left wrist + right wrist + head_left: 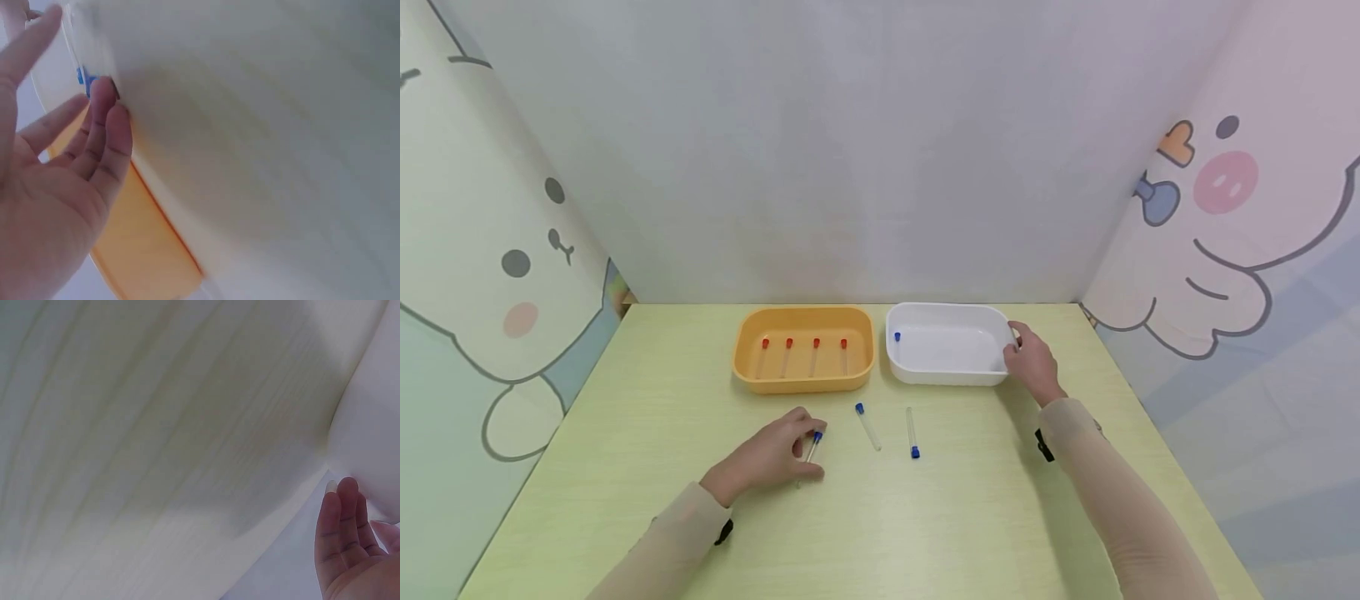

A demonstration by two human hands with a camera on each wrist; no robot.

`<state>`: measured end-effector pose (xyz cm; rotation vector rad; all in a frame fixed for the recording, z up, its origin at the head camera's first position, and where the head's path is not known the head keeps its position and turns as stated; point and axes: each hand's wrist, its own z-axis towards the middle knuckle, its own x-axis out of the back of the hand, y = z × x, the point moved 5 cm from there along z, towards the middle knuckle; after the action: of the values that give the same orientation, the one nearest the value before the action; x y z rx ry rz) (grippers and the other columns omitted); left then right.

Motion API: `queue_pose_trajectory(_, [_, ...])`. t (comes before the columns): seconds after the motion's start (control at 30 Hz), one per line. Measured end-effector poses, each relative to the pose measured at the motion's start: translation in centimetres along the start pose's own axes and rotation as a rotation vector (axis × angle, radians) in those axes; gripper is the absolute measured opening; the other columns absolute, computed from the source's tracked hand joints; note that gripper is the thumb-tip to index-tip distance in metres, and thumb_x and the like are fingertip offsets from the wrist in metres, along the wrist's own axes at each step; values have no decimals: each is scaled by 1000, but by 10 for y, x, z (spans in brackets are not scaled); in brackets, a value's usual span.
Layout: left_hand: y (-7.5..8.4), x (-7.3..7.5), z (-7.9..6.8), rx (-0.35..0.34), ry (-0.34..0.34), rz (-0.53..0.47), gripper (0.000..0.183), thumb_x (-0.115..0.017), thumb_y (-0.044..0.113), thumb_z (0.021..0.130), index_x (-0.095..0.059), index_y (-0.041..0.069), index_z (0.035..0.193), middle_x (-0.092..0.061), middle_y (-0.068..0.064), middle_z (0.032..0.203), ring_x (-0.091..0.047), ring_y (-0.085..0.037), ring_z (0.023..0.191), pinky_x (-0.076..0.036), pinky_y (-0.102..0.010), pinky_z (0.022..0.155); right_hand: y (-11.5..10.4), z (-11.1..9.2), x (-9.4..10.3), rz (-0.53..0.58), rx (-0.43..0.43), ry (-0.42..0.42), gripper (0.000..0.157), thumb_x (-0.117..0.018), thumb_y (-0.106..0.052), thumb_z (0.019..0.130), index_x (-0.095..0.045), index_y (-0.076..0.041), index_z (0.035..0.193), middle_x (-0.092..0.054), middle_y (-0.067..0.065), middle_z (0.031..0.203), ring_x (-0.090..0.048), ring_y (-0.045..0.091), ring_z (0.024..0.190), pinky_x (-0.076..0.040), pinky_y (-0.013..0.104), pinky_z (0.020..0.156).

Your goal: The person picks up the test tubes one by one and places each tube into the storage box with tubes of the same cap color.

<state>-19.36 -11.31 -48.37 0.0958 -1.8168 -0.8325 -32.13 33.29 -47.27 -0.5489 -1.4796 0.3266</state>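
My left hand (pixel 775 454) hovers around a blue-capped test tube (pixel 817 437) on the table, thumb and fingers spread to either side of it. In the left wrist view that hand's (pixel 69 150) thumb stands well apart from the curved fingers. My right hand (pixel 1032 360) holds the right end of a white tray (pixel 947 377); in the right wrist view its fingers (pixel 340 531) rest against the tray wall (pixel 369 425). Two more blue-capped tubes, one slanted (pixel 868 427) and one with its cap toward me (pixel 912 433), lie between the hands.
Inside the white tray, a blue cap (pixel 897 337) shows at the left. The orange tray (pixel 805 386) beside it holds several red-capped tubes (pixel 816 343) in a row. A pale curtain (pixel 880 167) stands behind the light wooden table (pixel 940 533).
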Motion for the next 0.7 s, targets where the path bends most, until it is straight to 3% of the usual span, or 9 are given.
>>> queue_pose_trajectory(0.17, [-4, 6, -2, -85, -73, 22, 94, -95, 42, 69, -55, 9, 148, -55, 4, 125, -54, -14, 112, -54, -33, 98, 1, 0, 0, 4, -2, 5, 57, -42, -20, 101, -40, -10, 157, -61, 22, 117, -57, 31, 89, -43, 34, 65])
queue_pose_trajectory(0.27, [-5, 8, -3, -129, -115, 56, 103, -98, 38, 66, -49, 8, 152, -52, 0, 141, -49, -21, 129, -48, -46, 113, 2, 0, -1, 8, -1, 8, 57, -43, -20, 101, -40, -10, 157, -62, 22, 119, -59, 32, 90, -44, 34, 66])
queue_pose_trajectory(0.4, [-6, 8, -5, -166, -140, 107, 104, -99, 33, 64, -50, 7, 151, -48, -3, 146, -45, -25, 133, -44, -52, 115, 2, 1, -1, 8, 1, 8, 57, -43, -21, 101, -40, -11, 157, -62, 23, 120, -59, 32, 91, -45, 35, 67])
queue_pose_trajectory(0.7, [-6, 5, -3, -172, -122, 126, 90, -96, 33, 71, -55, 7, 146, -49, -2, 141, -46, -21, 131, -46, -47, 115, 1, 1, 0, 13, -1, 4, 57, -42, -21, 101, -39, -11, 157, -62, 23, 121, -59, 33, 93, -46, 36, 69])
